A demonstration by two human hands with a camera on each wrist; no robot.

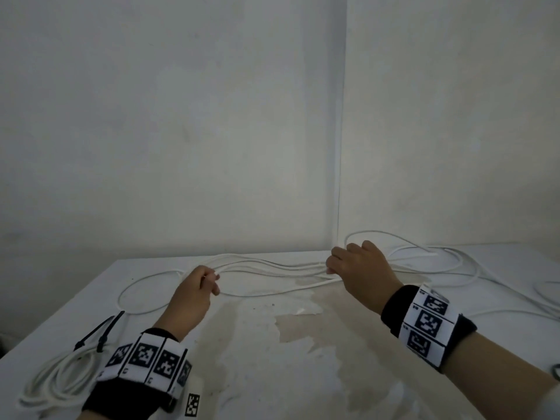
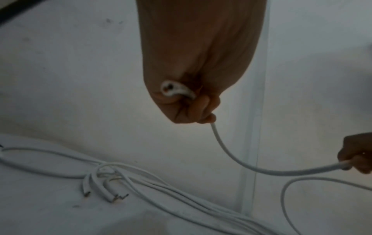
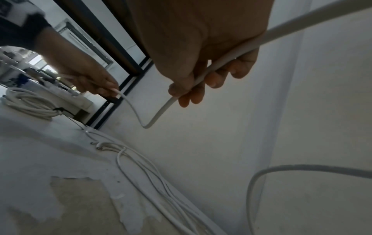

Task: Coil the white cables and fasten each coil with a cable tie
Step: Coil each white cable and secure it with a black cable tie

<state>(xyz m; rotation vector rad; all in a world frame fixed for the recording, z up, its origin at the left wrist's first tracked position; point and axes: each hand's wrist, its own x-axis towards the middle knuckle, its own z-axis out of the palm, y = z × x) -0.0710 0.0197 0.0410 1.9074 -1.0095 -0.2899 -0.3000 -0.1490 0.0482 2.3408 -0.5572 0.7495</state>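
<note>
- Left hand (image 2: pixel 193 66): fingers (image 2: pixel 203 109) clenched round one end of a white cable (image 2: pixel 251 168); the cut tip of that cable pokes out of the fist on the far side of the fingers, as the left wrist view shows.
- Right hand (image 3: pixel 201 47): thumb and fingers (image 3: pixel 213 79) pinch the same cable farther along; the cable passes under the palm and runs off toward the upper right of the right wrist view.
- Held span: between the two hands the cable sags in a shallow curve, clear of the surface (image 1: pixel 303 344). Both hands are raised above the surface and well apart.
- Beyond the right hand the cable rises in a loop near the wall corner and joins the loose runs lying to the right.
- Loose cables (image 1: pixel 272 268): several white strands lie side by side along the back of the surface, close to the wall (image 1: pixel 181 116); some cut ends with bare wire lie below the left hand.
- Finished coil (image 1: pixel 57 377): a bundle of white cable rests at the near left of the surface, bound by black cable ties (image 1: pixel 103 331) whose tails stick out.
- Surface: white, with a worn patch of bare tan in the middle.
</note>
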